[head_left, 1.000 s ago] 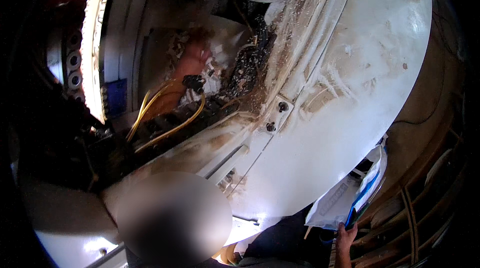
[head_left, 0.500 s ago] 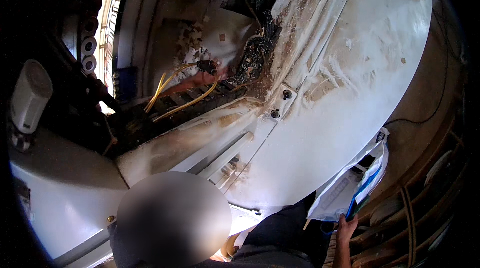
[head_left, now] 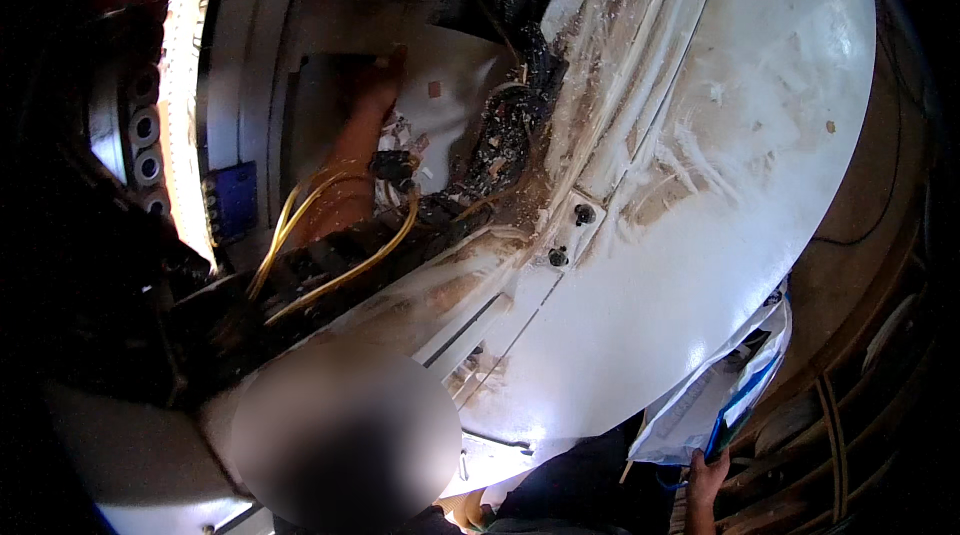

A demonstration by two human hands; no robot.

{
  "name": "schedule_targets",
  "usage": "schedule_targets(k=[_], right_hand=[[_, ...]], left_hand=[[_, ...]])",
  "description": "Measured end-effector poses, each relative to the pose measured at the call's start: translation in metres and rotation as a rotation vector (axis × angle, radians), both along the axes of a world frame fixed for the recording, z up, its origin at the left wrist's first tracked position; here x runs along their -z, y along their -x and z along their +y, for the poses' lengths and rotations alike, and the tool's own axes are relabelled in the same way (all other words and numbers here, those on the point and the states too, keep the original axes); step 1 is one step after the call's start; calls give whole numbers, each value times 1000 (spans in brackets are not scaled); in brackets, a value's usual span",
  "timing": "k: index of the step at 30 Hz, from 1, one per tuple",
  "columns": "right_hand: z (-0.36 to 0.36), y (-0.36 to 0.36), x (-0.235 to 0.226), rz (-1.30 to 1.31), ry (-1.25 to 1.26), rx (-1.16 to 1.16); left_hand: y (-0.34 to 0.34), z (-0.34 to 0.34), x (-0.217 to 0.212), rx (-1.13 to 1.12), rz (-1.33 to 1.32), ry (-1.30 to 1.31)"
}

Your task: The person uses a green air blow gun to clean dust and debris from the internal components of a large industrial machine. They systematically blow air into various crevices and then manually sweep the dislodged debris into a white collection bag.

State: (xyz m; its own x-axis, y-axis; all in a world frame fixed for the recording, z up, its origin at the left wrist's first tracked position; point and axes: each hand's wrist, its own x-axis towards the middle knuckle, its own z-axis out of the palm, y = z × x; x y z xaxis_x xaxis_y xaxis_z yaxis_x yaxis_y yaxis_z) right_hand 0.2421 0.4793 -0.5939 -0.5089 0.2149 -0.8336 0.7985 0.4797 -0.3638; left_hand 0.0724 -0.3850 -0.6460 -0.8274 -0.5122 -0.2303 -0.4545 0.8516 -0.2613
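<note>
My right hand (head_left: 706, 478) comes up from the lower right edge, its fingers closed on the bottom of a white plastic pouch with a blue strip (head_left: 722, 398). The pouch rests against the rim of a large, scuffed white curved panel (head_left: 700, 205). My left hand is out of sight. A co-worker's blurred head (head_left: 340, 435) is low in the middle. A bare forearm (head_left: 350, 150), apparently theirs, reaches up into the open cavity, its hand (head_left: 385, 70) on the white inner wall. Whether it holds anything is not visible.
Yellow cables (head_left: 335, 235) and a black wire bundle (head_left: 500, 140) cross the cavity beside a black connector (head_left: 392, 167). Two dark bolts (head_left: 570, 233) sit on the panel's seam. A blue box (head_left: 236, 200) hangs on the bright left rim. Wooden slats (head_left: 850, 415) lie at right.
The forearm in the cavity has stretched higher, its hand now above the black connector. The view has shifted slightly. My right hand still grips the pouch in the same spot.
</note>
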Motion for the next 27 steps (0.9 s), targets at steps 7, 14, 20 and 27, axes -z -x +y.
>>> schedule_targets(k=[7, 14, 20, 27], right_hand=[[-8, 10, -8, -21, 159, 10], [-1, 8, -15, -28, 137, 49], [-8, 22, -24, -79, 233, 155], [2, 17, -25, -103, 154, 9]], left_hand=[[-30, 15, -4, 89, -47, -51], [-104, 76, -81, 216, -159, -82], [-91, 111, -104, 398, -152, -123], [-40, 102, -41, 698, 42, -200]])
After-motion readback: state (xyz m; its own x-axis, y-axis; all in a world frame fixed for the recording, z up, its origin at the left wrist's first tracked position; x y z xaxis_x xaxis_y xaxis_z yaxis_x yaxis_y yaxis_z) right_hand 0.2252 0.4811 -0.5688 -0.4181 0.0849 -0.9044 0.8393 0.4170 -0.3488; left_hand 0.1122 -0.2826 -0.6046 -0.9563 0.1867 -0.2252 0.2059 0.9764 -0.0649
